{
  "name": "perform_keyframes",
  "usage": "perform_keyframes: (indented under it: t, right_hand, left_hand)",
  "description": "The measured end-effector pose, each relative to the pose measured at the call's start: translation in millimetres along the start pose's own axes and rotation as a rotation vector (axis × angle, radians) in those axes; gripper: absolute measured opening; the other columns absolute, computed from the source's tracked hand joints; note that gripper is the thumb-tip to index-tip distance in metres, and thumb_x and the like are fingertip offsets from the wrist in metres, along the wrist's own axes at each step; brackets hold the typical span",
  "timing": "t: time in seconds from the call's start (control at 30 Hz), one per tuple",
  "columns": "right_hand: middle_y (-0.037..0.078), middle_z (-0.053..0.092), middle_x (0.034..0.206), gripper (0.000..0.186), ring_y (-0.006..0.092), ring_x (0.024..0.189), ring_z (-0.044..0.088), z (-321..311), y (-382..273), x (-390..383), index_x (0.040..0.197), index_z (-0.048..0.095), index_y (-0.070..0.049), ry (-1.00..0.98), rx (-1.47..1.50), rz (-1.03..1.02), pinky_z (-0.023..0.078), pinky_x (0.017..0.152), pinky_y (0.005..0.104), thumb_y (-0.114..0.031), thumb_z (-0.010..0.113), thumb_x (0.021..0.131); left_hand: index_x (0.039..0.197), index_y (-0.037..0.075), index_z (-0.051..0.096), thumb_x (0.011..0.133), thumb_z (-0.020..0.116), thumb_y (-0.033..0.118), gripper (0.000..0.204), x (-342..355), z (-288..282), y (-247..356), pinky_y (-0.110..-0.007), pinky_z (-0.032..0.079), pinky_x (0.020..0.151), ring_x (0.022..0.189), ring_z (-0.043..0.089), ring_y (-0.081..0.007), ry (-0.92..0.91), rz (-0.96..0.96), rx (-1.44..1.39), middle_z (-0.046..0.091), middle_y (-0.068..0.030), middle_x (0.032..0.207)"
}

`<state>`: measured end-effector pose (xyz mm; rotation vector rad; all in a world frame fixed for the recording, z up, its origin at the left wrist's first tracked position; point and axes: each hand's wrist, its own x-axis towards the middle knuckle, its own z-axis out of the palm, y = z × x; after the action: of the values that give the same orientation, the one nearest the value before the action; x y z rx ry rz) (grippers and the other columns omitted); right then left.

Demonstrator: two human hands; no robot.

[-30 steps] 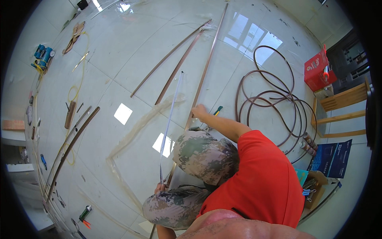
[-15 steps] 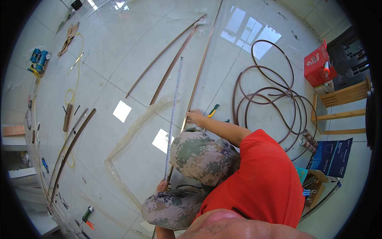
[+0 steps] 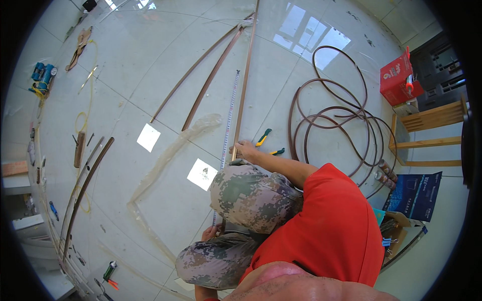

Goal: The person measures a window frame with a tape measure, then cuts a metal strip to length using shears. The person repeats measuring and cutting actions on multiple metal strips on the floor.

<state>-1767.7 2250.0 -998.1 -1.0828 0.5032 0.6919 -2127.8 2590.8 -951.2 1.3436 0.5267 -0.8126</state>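
Note:
My right hand (image 3: 244,149) is closed around a long, thin brown trim strip (image 3: 245,83) that runs away from me across the floor. Close along the strip's left side lies an extended tape measure blade (image 3: 229,118), white with markings. Down by my knees, my left hand (image 3: 211,232) grips the near end of the tape blade; my left leg and knee partly cover its fingers. A pair of pliers (image 3: 263,138) with yellow and green handles lies just right of my right hand.
Two more brown strips (image 3: 210,80) lie ahead to the left, beside crumpled clear plastic wrap (image 3: 165,158). Coiled brown tubing or edging (image 3: 321,118) spreads on the right, near a wooden chair (image 3: 432,145) and red box (image 3: 399,75). A blue air pump (image 3: 44,78) stands far left.
The tape blade has swung right, so its far end now lies close beside the brown strip. My left hand has shifted slightly right with it. My right hand stays on the strip.

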Motion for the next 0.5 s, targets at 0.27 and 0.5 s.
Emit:
perform_keyframes:
  t: [0.27,0.5]
  right_hand:
    - [0.012,0.072,0.112,0.034,0.0213,0.095,0.073,-7,1,-34,0.124,0.062,0.005,0.153,-0.022,-0.168,0.064,0.081,0.0390,-0.017,0.073,0.100]
    - [0.009,0.074,0.090,0.024,0.0153,0.070,0.067,-5,2,-38,0.103,0.072,0.003,0.419,-0.482,-0.241,0.054,0.061,0.0324,-0.017,0.081,0.092]
  left_hand:
    - [0.110,0.000,0.071,0.115,0.046,0.046,0.052,-12,24,8,-0.037,0.057,0.083,0.096,0.072,-0.0224,0.071,-0.015,-0.264,0.076,-0.0160,0.120]
    - [0.094,0.003,0.066,0.113,0.052,0.038,0.042,-14,-24,63,-0.034,0.055,0.077,0.082,0.069,-0.0192,-0.007,-0.053,-0.019,0.073,-0.0096,0.089]
